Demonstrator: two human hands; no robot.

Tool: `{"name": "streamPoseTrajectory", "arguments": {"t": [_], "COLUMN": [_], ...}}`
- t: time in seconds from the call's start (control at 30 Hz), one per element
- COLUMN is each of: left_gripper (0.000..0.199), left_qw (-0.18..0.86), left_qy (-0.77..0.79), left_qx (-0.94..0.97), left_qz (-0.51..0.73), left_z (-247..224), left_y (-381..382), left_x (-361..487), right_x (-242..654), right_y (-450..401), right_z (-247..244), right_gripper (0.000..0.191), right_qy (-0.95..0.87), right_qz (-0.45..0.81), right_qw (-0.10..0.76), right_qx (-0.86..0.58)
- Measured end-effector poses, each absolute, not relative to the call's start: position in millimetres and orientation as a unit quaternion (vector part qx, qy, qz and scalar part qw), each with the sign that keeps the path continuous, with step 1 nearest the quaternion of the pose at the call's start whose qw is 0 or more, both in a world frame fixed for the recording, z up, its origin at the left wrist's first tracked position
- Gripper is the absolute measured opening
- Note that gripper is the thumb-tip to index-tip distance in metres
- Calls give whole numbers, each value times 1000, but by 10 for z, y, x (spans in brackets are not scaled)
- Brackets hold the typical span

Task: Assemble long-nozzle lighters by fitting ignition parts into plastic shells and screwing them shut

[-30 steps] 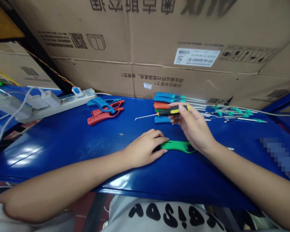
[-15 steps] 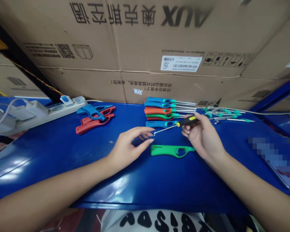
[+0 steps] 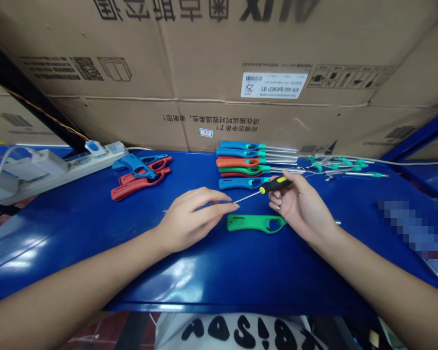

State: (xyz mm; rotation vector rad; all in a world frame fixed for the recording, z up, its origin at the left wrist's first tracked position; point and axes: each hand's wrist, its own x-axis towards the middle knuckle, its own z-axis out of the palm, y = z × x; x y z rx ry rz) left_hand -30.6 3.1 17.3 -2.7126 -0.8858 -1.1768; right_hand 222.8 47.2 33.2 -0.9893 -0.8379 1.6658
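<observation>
Over a glossy blue tabletop (image 3: 190,277), our left hand (image 3: 191,218), narrowly parted, faced our right hand (image 3: 301,206). Between them lay a green plastic lighter (image 3: 246,223). Our right hand gripped a black-and-yellow-handled screwdriver (image 3: 276,185); whether our left pinched its tip, we could not tell.

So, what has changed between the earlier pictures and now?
The left grip let go of the green handle and moved left; its fingertips are now at the tip of the screwdriver, whether they pinch it is unclear. The right grip, still holding the screwdriver, moved right. The red handles and the orange handle stayed put.
</observation>
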Motion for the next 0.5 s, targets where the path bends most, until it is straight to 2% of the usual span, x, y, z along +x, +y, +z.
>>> {"name": "streamPoseTrajectory", "arguments": {"t": [0.3,0.5], "left_gripper": [21,16], "left_qw": [-30,-91], "left_qy": [-283,-330], "left_qx": [-864,-815], "left_qz": [-416,-467], "left_z": [191,245], "left_y": [-10,-42], "left_x": [-286,-201], "right_x": [2236,2295], "right_y": [494,546], "right_z": [313,308], "right_gripper": [24,34], "right_qy": [-360,-375], "right_qz": [670,648], "right_qw": [503,527], "right_qx": [-412,-402]}}
